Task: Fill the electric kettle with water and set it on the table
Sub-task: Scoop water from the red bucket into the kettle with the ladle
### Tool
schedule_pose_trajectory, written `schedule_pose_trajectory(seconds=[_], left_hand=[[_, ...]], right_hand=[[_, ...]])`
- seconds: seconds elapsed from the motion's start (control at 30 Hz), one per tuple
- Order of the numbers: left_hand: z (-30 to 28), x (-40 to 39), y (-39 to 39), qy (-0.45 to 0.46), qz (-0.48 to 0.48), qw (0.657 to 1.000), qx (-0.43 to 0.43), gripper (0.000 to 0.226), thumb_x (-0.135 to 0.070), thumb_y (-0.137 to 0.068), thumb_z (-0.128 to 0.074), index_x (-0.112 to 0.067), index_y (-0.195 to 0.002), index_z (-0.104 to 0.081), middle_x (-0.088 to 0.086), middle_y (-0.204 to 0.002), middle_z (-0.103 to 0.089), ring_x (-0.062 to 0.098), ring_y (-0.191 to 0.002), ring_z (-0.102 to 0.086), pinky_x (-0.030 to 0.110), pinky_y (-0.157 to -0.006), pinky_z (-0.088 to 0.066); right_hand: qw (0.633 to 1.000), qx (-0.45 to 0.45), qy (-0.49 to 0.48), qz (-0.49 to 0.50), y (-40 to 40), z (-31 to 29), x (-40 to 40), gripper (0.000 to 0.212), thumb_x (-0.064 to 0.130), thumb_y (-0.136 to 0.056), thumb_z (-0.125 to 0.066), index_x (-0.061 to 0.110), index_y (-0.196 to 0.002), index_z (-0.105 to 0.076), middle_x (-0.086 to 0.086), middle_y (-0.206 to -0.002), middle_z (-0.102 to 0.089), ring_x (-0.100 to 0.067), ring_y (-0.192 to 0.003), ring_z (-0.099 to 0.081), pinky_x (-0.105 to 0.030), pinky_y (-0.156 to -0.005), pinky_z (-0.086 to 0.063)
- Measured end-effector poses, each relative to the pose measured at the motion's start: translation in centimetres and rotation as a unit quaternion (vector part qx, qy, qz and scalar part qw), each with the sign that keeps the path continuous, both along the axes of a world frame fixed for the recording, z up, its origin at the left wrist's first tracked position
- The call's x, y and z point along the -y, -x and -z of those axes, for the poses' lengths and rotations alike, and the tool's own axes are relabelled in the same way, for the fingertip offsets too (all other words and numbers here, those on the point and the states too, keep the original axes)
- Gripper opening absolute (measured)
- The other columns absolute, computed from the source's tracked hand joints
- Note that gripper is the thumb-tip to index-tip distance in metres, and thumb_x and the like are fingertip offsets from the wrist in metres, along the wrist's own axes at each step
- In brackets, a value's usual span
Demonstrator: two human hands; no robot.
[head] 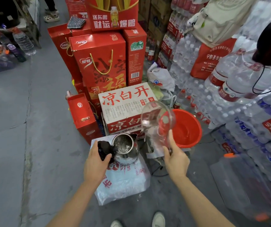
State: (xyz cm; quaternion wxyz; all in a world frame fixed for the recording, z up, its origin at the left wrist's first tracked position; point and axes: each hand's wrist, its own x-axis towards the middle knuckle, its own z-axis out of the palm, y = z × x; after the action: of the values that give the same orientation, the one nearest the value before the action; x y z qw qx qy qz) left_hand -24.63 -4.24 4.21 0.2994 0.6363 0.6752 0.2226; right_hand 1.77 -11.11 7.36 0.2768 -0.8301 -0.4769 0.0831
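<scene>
White shoes (158, 219) below kettle (125, 147); carton (126, 97) marked "凉白开".

One kettle (125, 147), one clear scoop (157, 123) and one red basin (188, 130); two hands, a left hand (95, 164) and a right hand (176, 158); two white shoes (158, 219); one white carton (126, 105); bottled-water packs too many to count

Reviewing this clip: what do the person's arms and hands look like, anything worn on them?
Both forearms are bare up to the frame edge, with no sleeves in view. The left hand and right hand wear no gloves, and I see no rings, watch or bracelet on either wrist.
</scene>
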Motion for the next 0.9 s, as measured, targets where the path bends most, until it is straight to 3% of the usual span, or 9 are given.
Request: schedule_pose_trajectory(seconds=[0.07,0.13,0.2,0.33,0.53,0.63,0.7,0.83,0.9], left_hand=[[0.3,0.1,-0.2,-0.003,-0.011,1.0,0.0,0.055,-0.021,-0.083,-0.073,-0.026,-0.13,-0.044,0.002,-0.119,-0.063,0.024,-0.097,-0.061,0.039,-0.073,-0.052],[0.6,0.2,-0.4,-0.003,-0.018,1.0,0.012,0.054,-0.019,-0.083,-0.072,-0.027,-0.129,-0.044,0.004,-0.116,-0.064,0.022,-0.095,-0.061,0.038,-0.072,-0.05],[0.9,0.2,-0.8,0.006,-0.035,0.999,0.012,0.063,-0.021,-0.084,-0.071,-0.028,-0.137,-0.039,0.008,-0.12,-0.064,0.028,-0.098,-0.063,0.043,-0.077,-0.052],[0.9,0.8,-2.0,0.02,-0.085,0.996,-0.03,0.07,-0.025,-0.088,-0.069,-0.027,-0.147,-0.031,0.013,-0.126,-0.063,0.036,-0.097,-0.066,0.042,-0.073,-0.046],[0.0,1.1,-3.5,0.019,-0.119,0.992,-0.02,0.06,-0.017,-0.09,-0.067,-0.029,-0.141,-0.038,0.002,-0.109,-0.064,0.035,-0.089,-0.068,0.04,-0.068,-0.042],[0.4,1.0,-3.7,0.025,-0.135,0.99,-0.016,0.059,-0.017,-0.088,-0.068,-0.034,-0.136,-0.039,0.0,-0.104,-0.064,0.033,-0.092,-0.066,0.042,-0.073,-0.044],[0.7,1.0,-3.5,0.027,-0.14,0.99,-0.008,0.059,-0.019,-0.088,-0.068,-0.039,-0.135,-0.038,0.004,-0.108,-0.067,0.03,-0.09,-0.068,0.045,-0.076,-0.048],[0.6,1.2,-3.9,0.023,-0.153,0.988,-0.011,0.063,-0.017,-0.089,-0.067,-0.03,-0.143,-0.037,0.007,-0.115,-0.067,0.031,-0.097,-0.068,0.042,-0.076,-0.044],[0.6,1.1,-4.1,0.024,-0.153,0.988,-0.01,0.062,-0.016,-0.09,-0.067,-0.029,-0.143,-0.038,0.005,-0.114,-0.066,0.031,-0.097,-0.068,0.041,-0.075,-0.044]], right_hand=[[0.993,-0.071,0.048,0.08,-4.1,0.1,-0.1,0.072,0.027,-0.097,-0.059,0.047,-0.153,-0.018,-0.005,-0.067,-0.06,-0.03,-0.071,-0.063,-0.033,-0.066,-0.046],[0.986,-0.056,0.117,0.101,-8.4,0.6,-0.3,0.072,0.03,-0.1,-0.054,0.045,-0.156,-0.011,-0.015,-0.091,-0.072,-0.036,-0.092,-0.068,-0.039,-0.078,-0.051],[0.98,-0.019,0.178,0.088,-11.7,1.2,-0.9,0.072,0.029,-0.101,-0.051,0.041,-0.158,-0.008,-0.018,-0.105,-0.073,-0.037,-0.1,-0.068,-0.042,-0.082,-0.05],[0.964,0.039,0.263,0.012,-15.4,3.1,-3.0,0.075,0.022,-0.1,-0.049,0.039,-0.159,-0.004,-0.016,-0.111,-0.072,-0.035,-0.103,-0.068,-0.039,-0.083,-0.05],[0.93,0.107,0.346,-0.066,-17.3,6.4,-5.9,0.084,0.003,-0.09,-0.043,0.034,-0.159,-0.005,-0.006,-0.104,-0.075,-0.029,-0.097,-0.072,-0.035,-0.074,-0.051],[0.922,0.105,0.364,-0.082,-17.5,7.5,-7.5,0.081,0.003,-0.09,-0.04,0.03,-0.16,-0.009,-0.006,-0.11,-0.073,-0.029,-0.101,-0.071,-0.037,-0.08,-0.053],[0.922,0.087,0.368,-0.08,-17.5,8.2,-8.7,0.074,0.008,-0.093,-0.04,0.028,-0.159,-0.015,-0.006,-0.117,-0.071,-0.029,-0.107,-0.069,-0.037,-0.086,-0.054],[0.932,-0.026,0.359,-0.042,-18.1,9.6,-10.4,0.068,0.016,-0.093,-0.047,0.02,-0.157,-0.027,-0.011,-0.13,-0.065,-0.03,-0.121,-0.062,-0.039,-0.098,-0.05],[0.936,-0.128,0.328,0.013,-18.8,10.2,-10.5,0.069,0.013,-0.089,-0.053,0.02,-0.155,-0.035,-0.014,-0.117,-0.07,-0.031,-0.103,-0.07,-0.038,-0.088,-0.057]])
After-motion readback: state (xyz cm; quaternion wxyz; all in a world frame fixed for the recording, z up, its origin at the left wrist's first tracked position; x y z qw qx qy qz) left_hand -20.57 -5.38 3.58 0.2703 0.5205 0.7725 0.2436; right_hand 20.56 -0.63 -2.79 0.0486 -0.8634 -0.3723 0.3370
